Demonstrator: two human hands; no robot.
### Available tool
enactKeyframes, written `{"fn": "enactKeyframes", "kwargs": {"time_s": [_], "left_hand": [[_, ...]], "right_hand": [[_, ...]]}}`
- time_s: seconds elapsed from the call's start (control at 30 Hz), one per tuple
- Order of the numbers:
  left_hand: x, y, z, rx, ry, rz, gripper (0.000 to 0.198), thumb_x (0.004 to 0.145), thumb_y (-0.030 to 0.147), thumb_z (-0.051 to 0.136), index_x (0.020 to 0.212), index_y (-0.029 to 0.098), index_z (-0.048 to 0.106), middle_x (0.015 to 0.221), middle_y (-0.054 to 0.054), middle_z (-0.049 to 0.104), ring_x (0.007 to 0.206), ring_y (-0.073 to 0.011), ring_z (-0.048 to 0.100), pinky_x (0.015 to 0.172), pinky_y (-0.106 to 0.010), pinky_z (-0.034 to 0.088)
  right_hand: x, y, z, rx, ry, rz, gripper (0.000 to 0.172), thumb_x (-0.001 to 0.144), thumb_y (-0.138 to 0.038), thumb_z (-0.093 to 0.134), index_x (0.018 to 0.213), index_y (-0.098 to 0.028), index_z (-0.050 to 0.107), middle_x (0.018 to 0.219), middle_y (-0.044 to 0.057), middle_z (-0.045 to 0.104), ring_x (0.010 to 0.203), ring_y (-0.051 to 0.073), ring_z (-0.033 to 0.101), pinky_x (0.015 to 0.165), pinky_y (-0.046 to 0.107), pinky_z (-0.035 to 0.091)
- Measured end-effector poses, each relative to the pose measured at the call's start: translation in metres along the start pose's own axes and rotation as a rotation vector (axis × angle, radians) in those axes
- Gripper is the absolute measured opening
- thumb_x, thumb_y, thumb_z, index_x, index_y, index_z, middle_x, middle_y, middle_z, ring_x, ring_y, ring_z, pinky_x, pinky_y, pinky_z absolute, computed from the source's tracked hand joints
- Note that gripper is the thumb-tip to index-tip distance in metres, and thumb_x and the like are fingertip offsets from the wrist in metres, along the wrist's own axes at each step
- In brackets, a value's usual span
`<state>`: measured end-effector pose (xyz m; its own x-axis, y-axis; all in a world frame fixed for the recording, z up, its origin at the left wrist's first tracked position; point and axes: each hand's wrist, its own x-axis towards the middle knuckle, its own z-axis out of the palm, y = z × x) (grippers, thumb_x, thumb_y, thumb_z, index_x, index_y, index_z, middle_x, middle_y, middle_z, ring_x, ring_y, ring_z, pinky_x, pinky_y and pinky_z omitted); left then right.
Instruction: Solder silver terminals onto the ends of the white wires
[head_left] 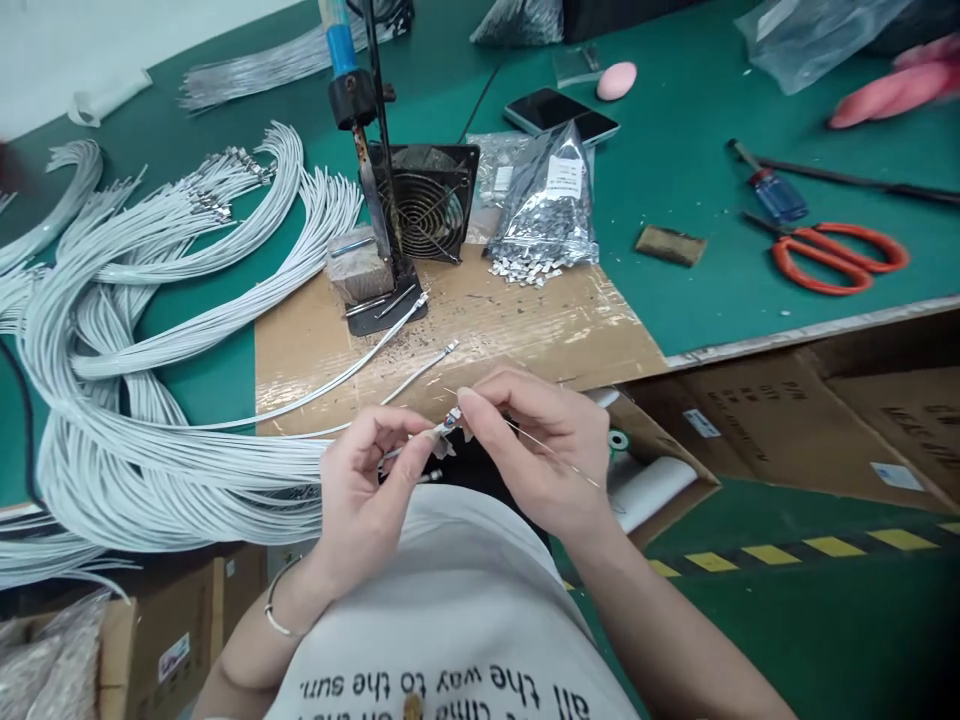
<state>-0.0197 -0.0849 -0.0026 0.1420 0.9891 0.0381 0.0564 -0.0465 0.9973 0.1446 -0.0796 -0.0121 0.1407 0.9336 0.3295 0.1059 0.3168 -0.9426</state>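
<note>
White wire end [448, 422] pinched between both hands.

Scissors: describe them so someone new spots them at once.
Start at the green table, right side, near its front edge. The scissors lie flat there, right beside a blue-handled screwdriver. Only they have orange loop handles.

Cardboard mat [540, 320] lies open rightward; soldering stand [379, 260], fan [433, 200], wire bundles [150, 300] block the left.
</note>
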Motion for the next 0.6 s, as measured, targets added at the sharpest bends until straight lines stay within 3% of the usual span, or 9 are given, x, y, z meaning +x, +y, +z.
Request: {"fn": "enactKeyframes", "kwargs": {"time_s": [0.4, 0.53, 0.6], "left_hand": [[-0.020, -0.006, -0.017, -0.055, -0.073, 0.117, 0.006, 0.097, 0.016, 0.073, 0.095, 0.022, 0.074, 0.080, 0.002, 0.072, 0.069, -0.0083, 0.064, 0.062, -0.018, 0.050], [-0.018, -0.015, -0.023, -0.025, -0.147, 0.163, 0.004, 0.100, 0.019, 0.069, 0.098, 0.022, 0.072, 0.075, 0.003, 0.068, 0.055, -0.0076, 0.057, 0.054, -0.020, 0.048], [-0.013, -0.021, -0.028, 0.070, -0.148, 0.242, 0.003, 0.100, 0.020, 0.068, 0.100, 0.022, 0.070, 0.079, 0.001, 0.071, 0.060, -0.0108, 0.063, 0.060, -0.023, 0.053]], "right_hand": [[-0.024, -0.018, 0.008, 0.049, 0.009, 0.078, 0.033, 0.099, -0.029, 0.067, 0.067, -0.020, 0.063, 0.064, -0.004, 0.059, 0.061, 0.011, 0.051, 0.062, 0.026, 0.041], [-0.026, -0.021, 0.015, 0.093, 0.078, 0.186, 0.035, 0.093, -0.036, 0.074, 0.063, -0.020, 0.067, 0.063, -0.002, 0.063, 0.062, 0.012, 0.054, 0.064, 0.026, 0.045], [-0.026, -0.019, 0.017, 0.088, 0.135, 0.244, 0.037, 0.088, -0.043, 0.078, 0.061, -0.020, 0.068, 0.061, -0.001, 0.063, 0.060, 0.013, 0.055, 0.062, 0.027, 0.046]]}}
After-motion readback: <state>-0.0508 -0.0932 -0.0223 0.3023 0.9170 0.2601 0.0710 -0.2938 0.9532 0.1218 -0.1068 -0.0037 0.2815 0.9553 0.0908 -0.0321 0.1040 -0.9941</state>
